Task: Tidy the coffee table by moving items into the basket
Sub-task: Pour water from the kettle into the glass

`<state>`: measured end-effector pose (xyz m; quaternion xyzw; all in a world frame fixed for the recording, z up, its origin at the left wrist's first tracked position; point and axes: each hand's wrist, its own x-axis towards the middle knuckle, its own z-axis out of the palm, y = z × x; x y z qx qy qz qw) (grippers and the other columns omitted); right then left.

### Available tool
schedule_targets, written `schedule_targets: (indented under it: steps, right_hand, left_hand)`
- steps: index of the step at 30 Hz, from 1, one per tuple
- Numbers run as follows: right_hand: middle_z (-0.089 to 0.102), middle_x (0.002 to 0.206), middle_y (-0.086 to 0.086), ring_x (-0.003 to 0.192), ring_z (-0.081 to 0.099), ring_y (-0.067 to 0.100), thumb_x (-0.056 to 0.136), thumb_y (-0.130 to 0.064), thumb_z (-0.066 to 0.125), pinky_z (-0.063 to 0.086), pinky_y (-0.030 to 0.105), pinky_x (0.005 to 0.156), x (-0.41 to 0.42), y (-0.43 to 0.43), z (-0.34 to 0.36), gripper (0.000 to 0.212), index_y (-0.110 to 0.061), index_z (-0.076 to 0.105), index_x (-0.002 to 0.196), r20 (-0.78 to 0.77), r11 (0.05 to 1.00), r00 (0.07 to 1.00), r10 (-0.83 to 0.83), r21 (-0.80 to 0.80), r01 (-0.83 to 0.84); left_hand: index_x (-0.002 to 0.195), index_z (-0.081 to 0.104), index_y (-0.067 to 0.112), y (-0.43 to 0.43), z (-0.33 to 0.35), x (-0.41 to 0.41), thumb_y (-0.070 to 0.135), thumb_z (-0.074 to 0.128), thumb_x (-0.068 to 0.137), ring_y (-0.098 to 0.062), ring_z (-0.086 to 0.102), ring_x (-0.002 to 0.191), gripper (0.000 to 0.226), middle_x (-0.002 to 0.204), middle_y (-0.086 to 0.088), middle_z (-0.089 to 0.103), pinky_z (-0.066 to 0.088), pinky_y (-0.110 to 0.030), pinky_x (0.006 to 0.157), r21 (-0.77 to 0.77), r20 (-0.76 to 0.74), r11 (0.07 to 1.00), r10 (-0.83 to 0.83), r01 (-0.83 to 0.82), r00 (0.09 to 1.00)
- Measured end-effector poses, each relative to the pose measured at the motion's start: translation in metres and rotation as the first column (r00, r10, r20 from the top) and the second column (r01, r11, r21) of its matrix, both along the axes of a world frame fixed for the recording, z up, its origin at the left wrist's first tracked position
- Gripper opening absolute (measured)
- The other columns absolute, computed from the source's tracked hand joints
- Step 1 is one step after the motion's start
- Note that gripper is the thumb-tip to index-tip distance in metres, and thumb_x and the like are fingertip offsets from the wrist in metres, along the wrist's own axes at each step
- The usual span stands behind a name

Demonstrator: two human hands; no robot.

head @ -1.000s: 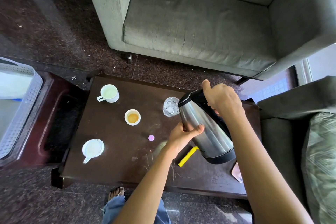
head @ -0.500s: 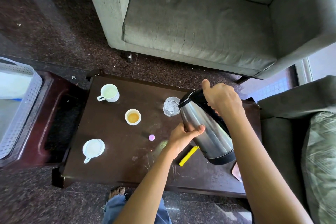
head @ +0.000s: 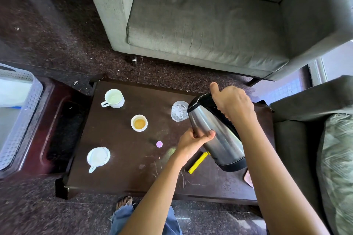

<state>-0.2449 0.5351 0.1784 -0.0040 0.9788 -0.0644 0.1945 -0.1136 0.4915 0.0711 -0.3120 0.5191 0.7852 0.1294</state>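
At nine o'clock sits the basket (head: 21, 116), well apart from the table (head: 122, 175). Left of centre stand three cups (head: 114, 98). At three o'clock the kettle (head: 215, 133) tilts toward a glass (head: 179, 111). The left hand (head: 193, 143) cups its slick steel body; the right hand (head: 232, 101) wraps the handle. Probably heavy, best carried by handle with the body supported.

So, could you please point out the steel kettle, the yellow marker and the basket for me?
steel kettle (head: 219, 139): head view, on its bare steel side.
yellow marker (head: 197, 163): head view, on the middle of its barrel.
basket (head: 23, 120): head view, on its perforated right wall.
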Motion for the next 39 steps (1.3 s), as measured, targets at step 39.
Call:
schedule_targets:
  steps: [39]
  right_hand:
    - [0.071, 0.096, 0.019, 0.089, 0.066, 0.036, 0.077, -0.076, 0.017, 0.051, 0.043, 0.089, 0.025, 0.033, -0.038, 0.091, -0.003, 0.07, 0.092, -0.026, 0.983, 0.99, -0.135, -0.125, 0.131]
  left_hand:
    - [0.114, 0.055, 0.023, -0.009, -0.045, 0.009, 0.076, 0.076, 0.046, -0.009, 0.061, 0.107, 0.089, 0.114, 0.008, 0.066, 0.05, -0.031, 0.096, -0.217, 0.108, 0.932, -0.272, 0.289, 0.956]
